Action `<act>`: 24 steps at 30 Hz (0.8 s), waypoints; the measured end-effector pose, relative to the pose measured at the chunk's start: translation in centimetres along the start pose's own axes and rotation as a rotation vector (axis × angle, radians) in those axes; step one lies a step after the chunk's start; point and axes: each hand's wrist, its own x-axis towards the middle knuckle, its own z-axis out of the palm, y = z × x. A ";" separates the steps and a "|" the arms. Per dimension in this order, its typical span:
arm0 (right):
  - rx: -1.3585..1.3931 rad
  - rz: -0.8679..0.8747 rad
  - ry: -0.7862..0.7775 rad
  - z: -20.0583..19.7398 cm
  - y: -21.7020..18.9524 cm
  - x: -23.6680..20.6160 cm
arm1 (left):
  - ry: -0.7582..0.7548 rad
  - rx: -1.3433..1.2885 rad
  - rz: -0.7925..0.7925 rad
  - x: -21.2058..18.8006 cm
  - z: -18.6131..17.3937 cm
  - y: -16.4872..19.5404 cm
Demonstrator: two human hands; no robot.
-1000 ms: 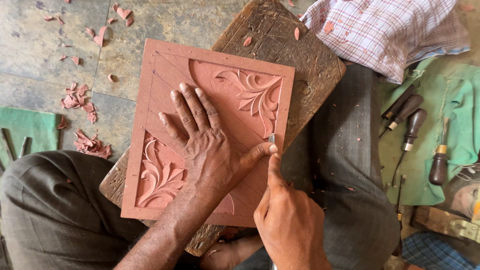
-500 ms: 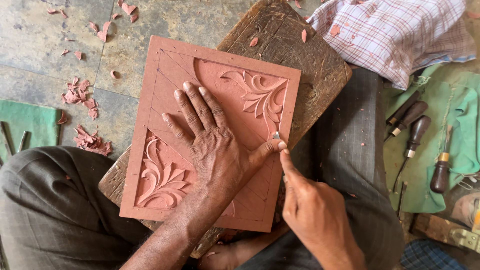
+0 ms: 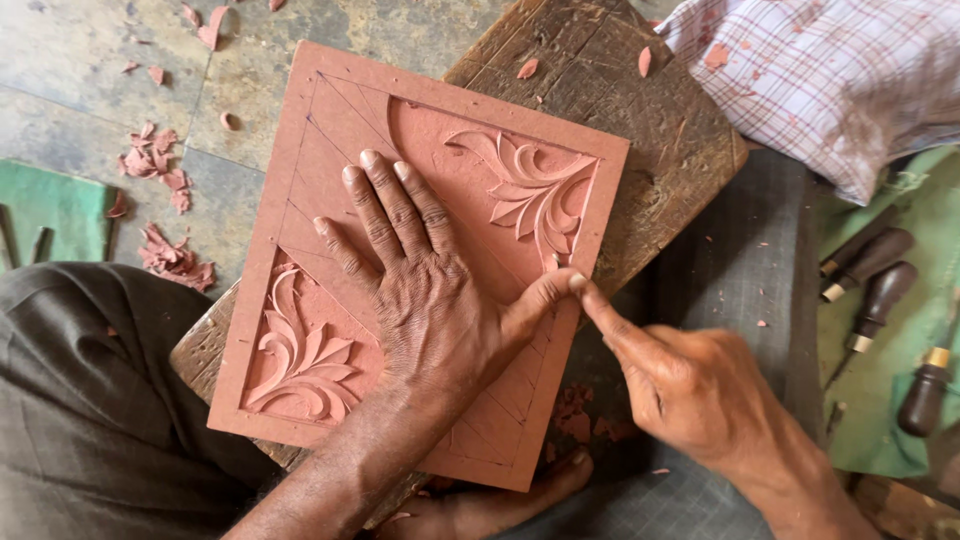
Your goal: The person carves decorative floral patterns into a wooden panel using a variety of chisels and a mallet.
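Carving step, I judge: right hand pinched shut around a small tool I can barely see, tip at the right edge of the terracotta-coloured relief panel, touching the left thumb. Left hand lies flat and spread on the panel centre, gripping nothing, pinning it. Panel sits tilted on the wooden board, covering its near-left part. Next cut calls for steady downward hold and short controlled strokes. Far right of the board: chisels on green cloth.
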 end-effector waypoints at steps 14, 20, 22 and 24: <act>0.090 -0.052 0.340 0.2 0.0 1.0 | -0.102 0.180 -0.026 0.7 0.2 -1.5; 0.155 0.252 0.158 2.5 -4.4 -1.8 | -0.025 0.032 0.125 0.3 -0.2 -1.5; 0.131 0.251 0.153 2.9 -5.6 -1.7 | -0.027 0.005 0.126 0.2 -0.3 -1.4; 0.093 0.312 0.103 2.8 -6.7 -1.3 | -0.024 -0.014 0.129 0.2 -0.4 -1.4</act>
